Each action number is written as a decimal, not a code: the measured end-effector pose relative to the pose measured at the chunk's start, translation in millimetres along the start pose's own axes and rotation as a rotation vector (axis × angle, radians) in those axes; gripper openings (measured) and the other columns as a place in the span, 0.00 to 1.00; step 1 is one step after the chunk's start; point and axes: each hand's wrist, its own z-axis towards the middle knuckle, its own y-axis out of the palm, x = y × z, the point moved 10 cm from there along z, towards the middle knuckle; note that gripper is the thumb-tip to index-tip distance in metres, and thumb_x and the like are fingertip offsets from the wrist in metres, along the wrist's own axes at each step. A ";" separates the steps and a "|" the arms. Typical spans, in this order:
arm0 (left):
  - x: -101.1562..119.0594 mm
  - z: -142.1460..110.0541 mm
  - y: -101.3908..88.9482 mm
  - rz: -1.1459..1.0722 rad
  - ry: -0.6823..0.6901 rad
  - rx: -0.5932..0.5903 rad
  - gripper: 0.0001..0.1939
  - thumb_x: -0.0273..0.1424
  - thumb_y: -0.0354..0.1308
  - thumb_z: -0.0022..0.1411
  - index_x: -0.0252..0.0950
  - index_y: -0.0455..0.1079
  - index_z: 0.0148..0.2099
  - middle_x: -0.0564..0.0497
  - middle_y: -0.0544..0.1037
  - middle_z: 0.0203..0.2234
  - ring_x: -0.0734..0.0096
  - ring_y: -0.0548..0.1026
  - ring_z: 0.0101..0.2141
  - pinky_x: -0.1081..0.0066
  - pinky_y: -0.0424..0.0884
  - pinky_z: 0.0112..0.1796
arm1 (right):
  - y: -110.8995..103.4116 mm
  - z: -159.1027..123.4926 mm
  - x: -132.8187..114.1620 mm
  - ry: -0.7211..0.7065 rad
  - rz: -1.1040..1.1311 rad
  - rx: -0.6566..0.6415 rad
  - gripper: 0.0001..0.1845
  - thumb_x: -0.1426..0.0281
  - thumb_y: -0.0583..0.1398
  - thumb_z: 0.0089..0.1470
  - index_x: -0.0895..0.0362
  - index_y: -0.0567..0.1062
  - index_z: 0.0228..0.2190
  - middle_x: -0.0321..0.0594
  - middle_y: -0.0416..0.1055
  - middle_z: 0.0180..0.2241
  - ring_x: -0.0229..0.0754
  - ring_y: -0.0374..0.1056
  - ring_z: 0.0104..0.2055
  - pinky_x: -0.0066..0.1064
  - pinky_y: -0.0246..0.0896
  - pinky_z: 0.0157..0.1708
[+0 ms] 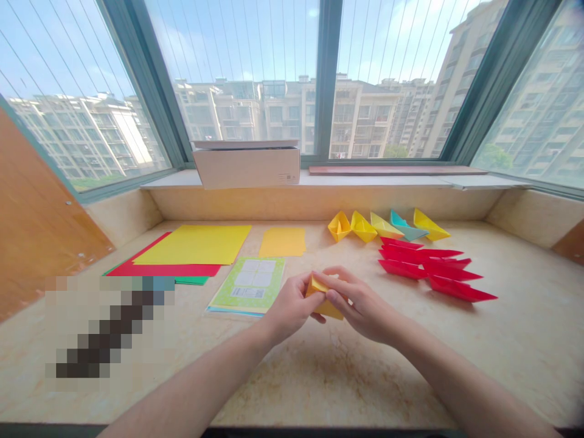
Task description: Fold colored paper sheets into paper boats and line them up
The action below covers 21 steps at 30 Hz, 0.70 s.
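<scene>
Between my two hands is a small piece of folded orange-yellow paper (329, 309), held above the front middle of the counter. My left hand (292, 304) grips its left side, thumb on the near face. On the other side my right hand (360, 301) pinches it, with fingers over the top edge. The fingers cover much of the paper, so its full shape is hidden. Just beyond lies a small stack of orange-yellow square sheets (281, 242). A clear packet of paper with a green label (244, 283) lies beside my left hand.
Folded yellow paper boats (364, 226) and a blue one (407, 226) line the back right. Several red paper boats (449, 264) sit in front of them. Large yellow sheets (194, 243) lie over red and green ones at left. A white box (249, 167) stands on the sill.
</scene>
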 end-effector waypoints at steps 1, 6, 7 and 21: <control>1.2 -0.4 0.4 -0.009 0.004 -0.005 0.15 0.35 0.59 0.62 0.31 0.71 0.47 0.45 0.78 0.35 0.64 0.78 0.35 0.72 0.76 0.27 | -1.6 0.3 1.9 0.013 0.009 0.015 0.22 0.64 0.49 0.68 0.44 0.63 0.62 0.45 0.65 0.53 0.46 0.68 0.51 0.43 0.63 0.54; 6.7 -3.5 4.5 -0.074 0.014 -0.052 0.20 0.41 0.52 0.68 0.31 0.70 0.53 0.41 0.78 0.42 0.61 0.79 0.39 0.67 0.78 0.33 | -7.0 0.6 8.3 0.046 0.088 0.070 0.22 0.63 0.50 0.68 0.47 0.65 0.61 0.45 0.68 0.48 0.46 0.67 0.49 0.42 0.63 0.52; 6.8 -4.0 5.9 -0.095 0.011 -0.068 0.21 0.42 0.52 0.68 0.31 0.69 0.53 0.41 0.78 0.42 0.60 0.79 0.40 0.66 0.78 0.34 | -7.7 0.5 9.5 0.054 0.105 0.079 0.22 0.63 0.50 0.68 0.47 0.66 0.60 0.45 0.68 0.48 0.46 0.67 0.49 0.42 0.62 0.52; 5.3 -2.5 6.5 -0.072 -0.002 -0.073 0.24 0.42 0.60 0.63 0.32 0.67 0.55 0.40 0.79 0.41 0.61 0.80 0.40 0.71 0.77 0.35 | -5.6 -0.5 28.6 0.190 0.677 0.144 0.16 0.61 0.62 0.58 0.46 0.78 0.48 0.41 0.63 0.48 0.44 0.67 0.47 0.34 0.69 0.41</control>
